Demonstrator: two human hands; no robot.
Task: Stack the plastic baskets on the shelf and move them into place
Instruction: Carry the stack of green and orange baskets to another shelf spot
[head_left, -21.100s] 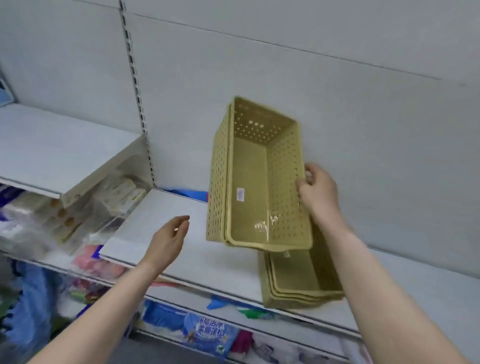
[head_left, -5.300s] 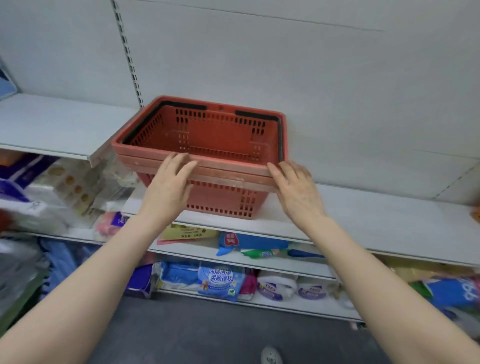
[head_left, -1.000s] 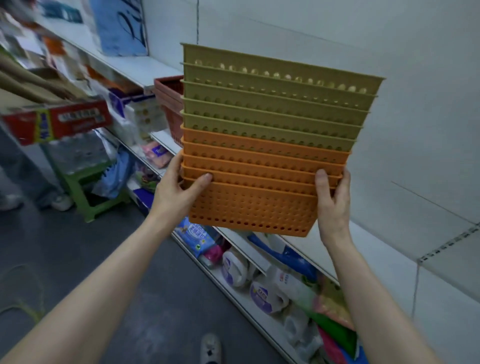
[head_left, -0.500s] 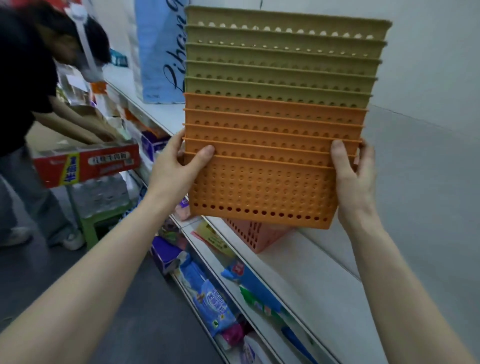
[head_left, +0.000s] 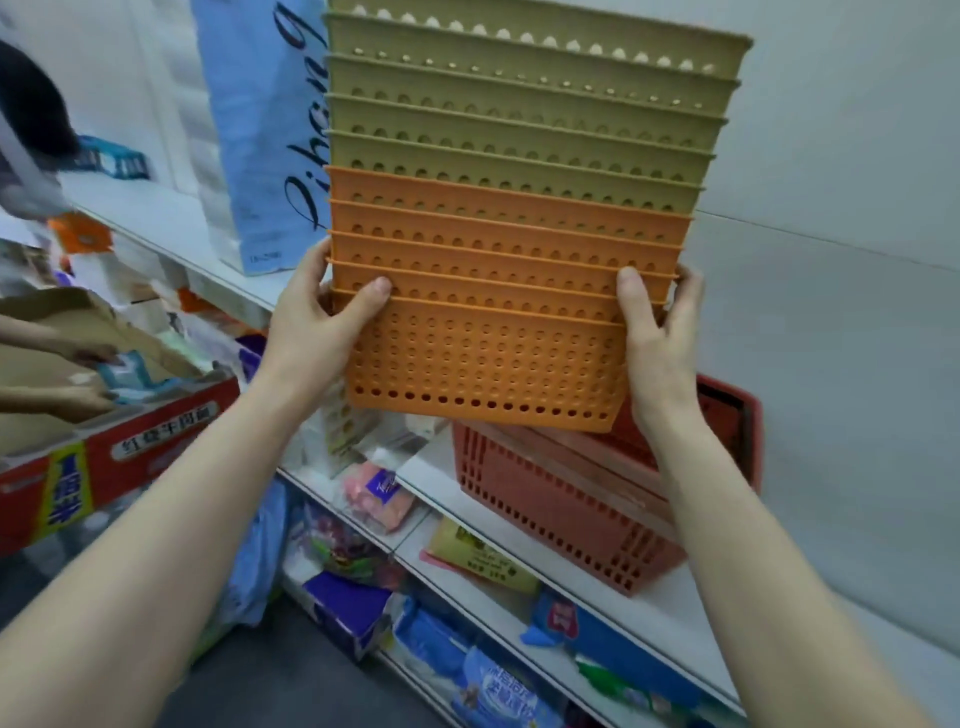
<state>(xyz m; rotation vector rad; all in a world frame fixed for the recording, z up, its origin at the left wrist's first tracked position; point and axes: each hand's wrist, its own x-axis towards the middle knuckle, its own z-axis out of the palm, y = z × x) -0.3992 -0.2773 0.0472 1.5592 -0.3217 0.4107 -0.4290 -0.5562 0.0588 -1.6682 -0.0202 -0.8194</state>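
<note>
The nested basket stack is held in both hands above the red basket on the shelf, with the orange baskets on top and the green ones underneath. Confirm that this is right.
Not quite: the order is reversed. The head view shows the green baskets on top and the orange baskets underneath. The rest holds: the left hand and right hand grip the stack above the red basket on the shelf.
</note>
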